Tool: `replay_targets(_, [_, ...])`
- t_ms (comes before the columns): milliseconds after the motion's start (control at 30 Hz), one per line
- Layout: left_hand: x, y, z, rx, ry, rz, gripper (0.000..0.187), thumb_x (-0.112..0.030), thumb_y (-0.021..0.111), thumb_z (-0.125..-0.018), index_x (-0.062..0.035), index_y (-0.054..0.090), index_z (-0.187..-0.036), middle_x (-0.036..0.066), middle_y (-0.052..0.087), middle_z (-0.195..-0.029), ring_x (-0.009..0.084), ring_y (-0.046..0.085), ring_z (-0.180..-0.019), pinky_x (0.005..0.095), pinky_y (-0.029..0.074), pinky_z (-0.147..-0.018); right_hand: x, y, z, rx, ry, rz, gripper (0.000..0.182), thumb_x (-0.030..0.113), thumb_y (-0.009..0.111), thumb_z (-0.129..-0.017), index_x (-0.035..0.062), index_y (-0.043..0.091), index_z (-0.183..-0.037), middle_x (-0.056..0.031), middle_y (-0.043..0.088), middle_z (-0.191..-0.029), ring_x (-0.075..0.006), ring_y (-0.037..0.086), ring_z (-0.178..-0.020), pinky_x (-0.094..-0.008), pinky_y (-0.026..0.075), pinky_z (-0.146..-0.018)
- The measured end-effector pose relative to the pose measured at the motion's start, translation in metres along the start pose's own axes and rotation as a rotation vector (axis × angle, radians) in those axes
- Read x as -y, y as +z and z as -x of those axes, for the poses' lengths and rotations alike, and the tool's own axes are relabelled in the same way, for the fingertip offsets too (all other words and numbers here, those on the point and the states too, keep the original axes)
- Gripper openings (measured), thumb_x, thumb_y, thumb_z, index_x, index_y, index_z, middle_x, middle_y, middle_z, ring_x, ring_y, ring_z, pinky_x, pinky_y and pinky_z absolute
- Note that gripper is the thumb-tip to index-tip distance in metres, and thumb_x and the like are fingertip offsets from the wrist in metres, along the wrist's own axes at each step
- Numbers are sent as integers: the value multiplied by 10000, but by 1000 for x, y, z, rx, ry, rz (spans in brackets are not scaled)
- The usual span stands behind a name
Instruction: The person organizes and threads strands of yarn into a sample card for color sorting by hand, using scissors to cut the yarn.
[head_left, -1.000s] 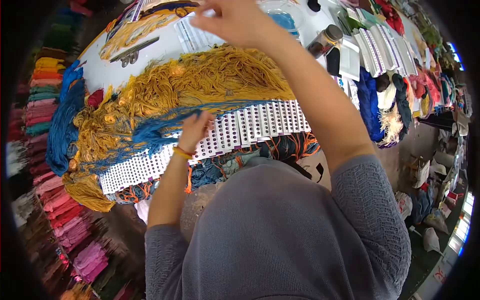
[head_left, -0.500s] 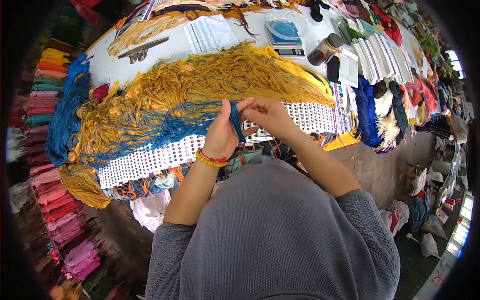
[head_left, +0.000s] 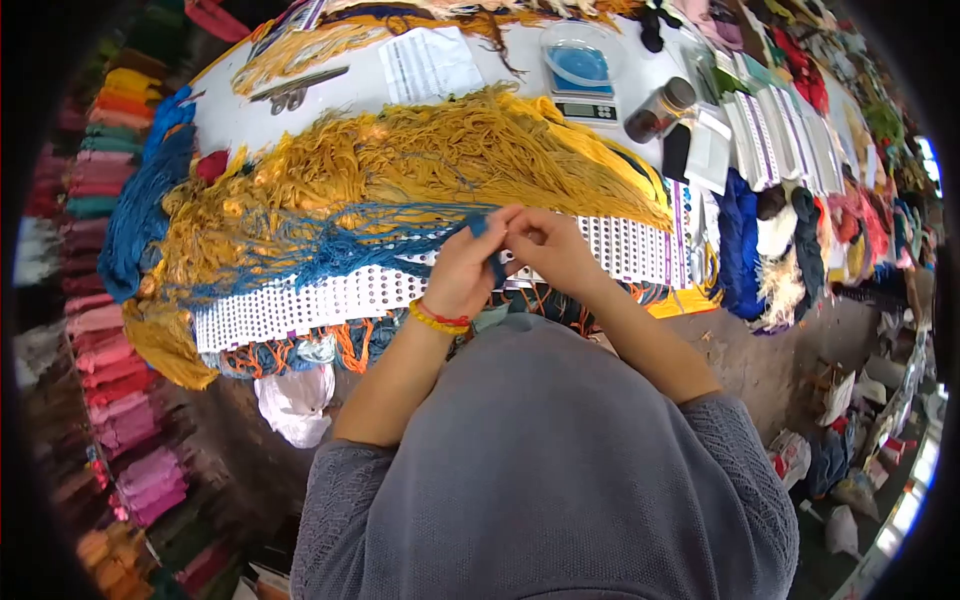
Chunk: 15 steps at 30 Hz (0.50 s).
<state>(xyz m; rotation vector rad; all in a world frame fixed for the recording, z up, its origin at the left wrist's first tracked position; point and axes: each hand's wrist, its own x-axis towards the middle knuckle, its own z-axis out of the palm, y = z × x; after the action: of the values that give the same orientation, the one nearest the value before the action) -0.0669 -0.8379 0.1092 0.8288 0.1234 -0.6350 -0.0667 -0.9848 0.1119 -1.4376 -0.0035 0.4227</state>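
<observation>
Blue yarn (head_left: 345, 245) stretches from the left across a white dotted card strip (head_left: 340, 300) to my hands. My left hand (head_left: 466, 268), with a red and yellow bracelet at the wrist, is closed on the yarn's right end, and a blue loop shows over its thumb and below its fingers. Beside it, touching at the fingertips, my right hand (head_left: 548, 248) is pinched; whatever lies between its fingertips is too small to make out. A large heap of mustard-yellow yarn (head_left: 400, 150) lies just beyond the blue strands.
A scale (head_left: 585, 105) with a clear dish, a dark jar (head_left: 660, 110) and white card stacks (head_left: 775, 135) stand at the back right. Metal scissors or a clamp (head_left: 295, 92) and a paper sheet (head_left: 428, 65) lie behind the heap. Blue skeins (head_left: 150, 215) hang at the left.
My left hand has turned inward, its thumb now down near the right fingertips, with the blue loop over it. The view has shifted slightly.
</observation>
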Motion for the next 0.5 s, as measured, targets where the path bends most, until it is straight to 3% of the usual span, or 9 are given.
replay_targets(67, [13,2,-12,-124,-14,99,266,-185,477,-873,-7,503,-1070,81,552,-993,163,535,-876,289,458,-720,-9,-13,1,-74,-166,-137,40,22,552,-755,-8,527,-760,-95,576,-857,-141,565,-665,-253,488,-597])
replay_targets(100, [22,-5,-21,-154,-39,144,244,-181,473,-875,-3,515,-1038,81,563,-956,160,545,-823,281,461,-693,-24,-31,-3,-130,-370,113,31,48,537,-747,22,526,-760,-114,567,-952,-163,543,-686,-274,451,-633])
replay_targets(167, [36,-23,-36,-250,-109,314,193,-186,485,-869,-8,542,-921,25,541,-775,111,494,-648,214,411,-559,-12,-52,3,-35,62,-843,36,79,510,-727,51,513,-750,-109,563,-950,-165,495,-653,-283,401,-624])
replay_targets(300, [23,-89,-45,-465,0,288,82,-143,558,-790,-77,515,-765,-41,387,-550,47,285,-417,181,206,-347,-3,-122,11,128,166,-1064,132,144,493,-706,122,381,-640,8,324,-561,-114,330,-470,-263,310,-509])
replay_targets(333, [11,-120,-39,-679,100,116,87,-133,554,-783,-92,505,-724,-49,350,-530,43,265,-408,186,193,-341,-5,-148,17,40,192,-975,139,127,487,-732,125,383,-639,24,322,-548,-92,318,-458,-243,303,-473])
replay_targets(367, [-10,-166,-23,-550,190,94,98,-124,539,-784,-101,495,-700,-56,322,-513,39,252,-399,188,189,-336,-13,-191,24,-25,243,-835,176,128,489,-779,135,385,-637,50,308,-543,-65,308,-451,-215,286,-430])
replay_targets(433, [-59,-240,22,-926,383,58,174,-195,565,-759,-140,458,-633,-57,311,-474,51,265,-354,194,201,-306,-34,-298,49,-682,80,-255,140,186,514,-822,138,469,-698,52,397,-567,-59,373,-468,-188,296,-419])
replay_targets(467, [-86,-254,47,-1023,422,11,183,-196,550,-765,-147,444,-624,-57,307,-456,58,245,-343,200,195,-305,-38,-361,70,-842,-142,-550,173,208,500,-830,127,495,-677,37,438,-573,-60,409,-484,-185,335,-441])
replay_targets(500, [-106,-261,62,-1210,509,-14,217,-202,540,-775,-154,428,-595,-56,313,-449,63,246,-341,203,199,-304,-33,-409,97,-864,-137,-541,173,208,500,-830,127,495,-677,37,438,-573,-60,409,-484,-185,335,-441])
